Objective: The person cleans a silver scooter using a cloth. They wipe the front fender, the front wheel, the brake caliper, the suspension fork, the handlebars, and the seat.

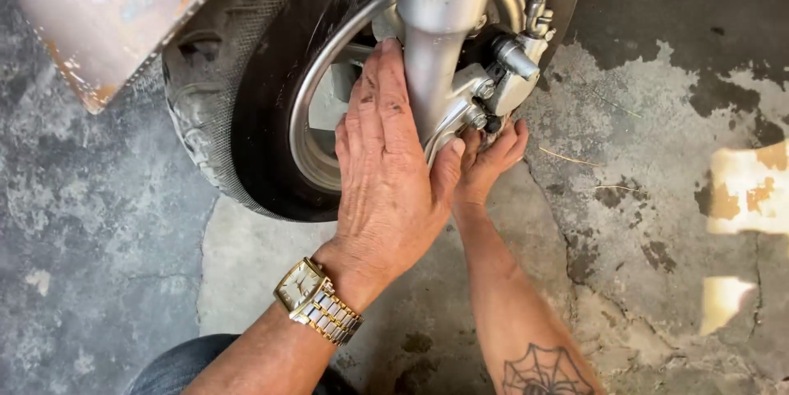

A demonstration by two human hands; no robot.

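Lying flat and open, left hand [386, 173] against the fork [434, 58] beside the wheel [271, 107], thumb hooked under it. Right hand [486, 161] reaching beneath the caliper [501, 74], fingers half-curled, grip hidden.

A worn concrete floor [657, 115] is filling the scene, grey and mottled, with dark stains spreading at the far right. A paler patch of floor [246, 263] is lying in the near middle, edged by cracks running off to the right. Sunlight is falling in bright patches [744, 189] along the right edge. A pale, chipped panel [107, 9] is leaning into view at the far left.
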